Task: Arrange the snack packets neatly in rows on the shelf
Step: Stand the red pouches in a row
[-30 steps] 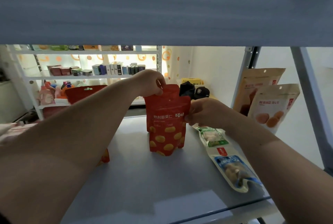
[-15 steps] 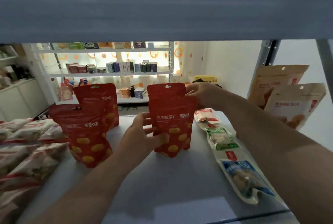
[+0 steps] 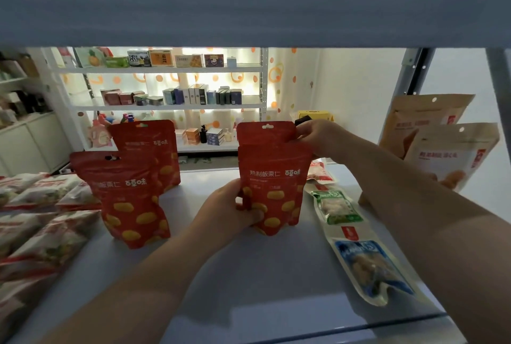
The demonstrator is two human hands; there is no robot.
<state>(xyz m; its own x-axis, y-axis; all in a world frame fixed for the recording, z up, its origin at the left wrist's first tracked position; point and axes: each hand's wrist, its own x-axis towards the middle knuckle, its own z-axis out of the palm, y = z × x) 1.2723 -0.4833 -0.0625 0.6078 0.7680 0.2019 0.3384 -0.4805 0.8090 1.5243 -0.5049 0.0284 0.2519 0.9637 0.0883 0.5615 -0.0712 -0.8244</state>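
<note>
The front red packet [image 3: 273, 186], standing on the shelf [image 3: 249, 274], is now held low by the left hand [image 3: 235, 211], not at its top as before, and the back red packet [image 3: 265, 133] is pinched by the right hand [image 3: 318, 136], so a row is being made.

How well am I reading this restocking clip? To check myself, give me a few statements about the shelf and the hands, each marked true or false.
1. The left hand grips the lower left edge of the front red chestnut pouch. True.
2. The right hand lies flat on the shelf. False: it is raised and its fingers hold the upper right corner of the rear red pouch.
3. Two more red pouches stand upright further left. True.
4. The blue packet stands upright. False: it lies flat near the shelf's front right.
</note>
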